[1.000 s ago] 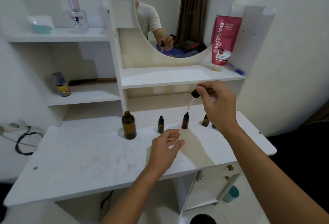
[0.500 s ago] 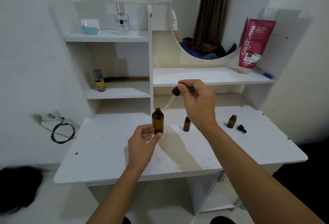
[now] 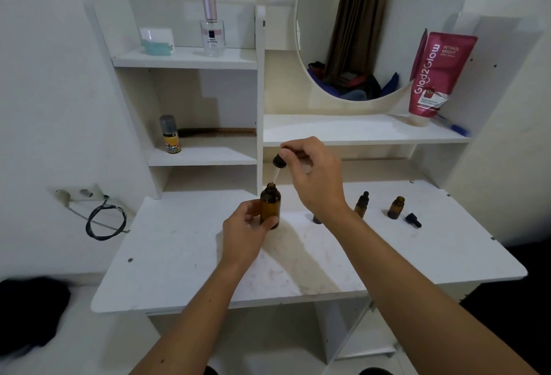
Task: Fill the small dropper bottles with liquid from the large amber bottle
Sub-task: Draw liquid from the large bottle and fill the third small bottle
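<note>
Left hand gripping round amber glass bottle, right hand pinching black-bulbed dropper

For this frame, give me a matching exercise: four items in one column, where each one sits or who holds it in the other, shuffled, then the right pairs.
Items:
1. large amber bottle
2. dropper
3. pink tube
4. perfume bottle

Places:
A. top left shelf
B. pinched in the right hand, tip just above a bottle mouth
C. leaning beside the mirror on the right shelf
D. on the tabletop, gripped by the left hand

Pairs: 1-D, 2-B, 3-C, 4-A
</note>
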A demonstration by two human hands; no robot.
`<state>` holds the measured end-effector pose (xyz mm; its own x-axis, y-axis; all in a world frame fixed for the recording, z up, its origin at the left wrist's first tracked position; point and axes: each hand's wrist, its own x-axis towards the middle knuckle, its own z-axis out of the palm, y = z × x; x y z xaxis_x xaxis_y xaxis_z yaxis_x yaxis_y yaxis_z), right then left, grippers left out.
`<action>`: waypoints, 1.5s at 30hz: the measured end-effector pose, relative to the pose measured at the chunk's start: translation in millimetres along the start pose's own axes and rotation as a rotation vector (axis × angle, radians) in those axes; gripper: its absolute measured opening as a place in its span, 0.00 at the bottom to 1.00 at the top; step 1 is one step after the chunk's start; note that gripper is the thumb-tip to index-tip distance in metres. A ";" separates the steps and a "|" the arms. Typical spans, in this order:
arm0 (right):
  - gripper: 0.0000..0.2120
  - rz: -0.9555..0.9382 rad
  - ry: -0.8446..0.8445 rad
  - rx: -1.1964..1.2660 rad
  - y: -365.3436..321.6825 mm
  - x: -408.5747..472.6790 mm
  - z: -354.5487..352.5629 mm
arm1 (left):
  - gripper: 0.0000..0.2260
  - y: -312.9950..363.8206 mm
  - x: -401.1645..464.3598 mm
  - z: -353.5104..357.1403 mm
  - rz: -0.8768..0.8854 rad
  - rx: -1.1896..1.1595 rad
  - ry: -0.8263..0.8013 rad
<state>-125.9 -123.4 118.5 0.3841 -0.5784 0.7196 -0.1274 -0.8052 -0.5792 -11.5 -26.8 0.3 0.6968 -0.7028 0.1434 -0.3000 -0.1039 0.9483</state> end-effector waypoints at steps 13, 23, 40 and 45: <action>0.04 0.070 -0.090 -0.065 9.9 -10.0 23.6 | 0.23 -2.2 -0.2 0.4 0.006 0.026 -0.002; 0.05 0.112 -0.115 -0.056 8.2 -13.6 21.4 | 0.23 -1.1 -2.0 0.2 0.012 0.049 0.001; 0.05 0.054 0.124 0.050 -15.0 7.1 -34.8 | 0.24 11.0 -27.3 5.7 -0.048 0.022 0.151; 0.05 0.041 0.158 0.035 -6.0 -6.6 -64.1 | 0.19 19.1 -48.8 29.9 -0.017 -0.026 0.078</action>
<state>-186.2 -123.2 141.7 0.2307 -0.6260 0.7449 -0.1074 -0.7773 -0.6199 -70.8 -15.5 2.9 0.7504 -0.6442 0.1479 -0.2713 -0.0961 0.9577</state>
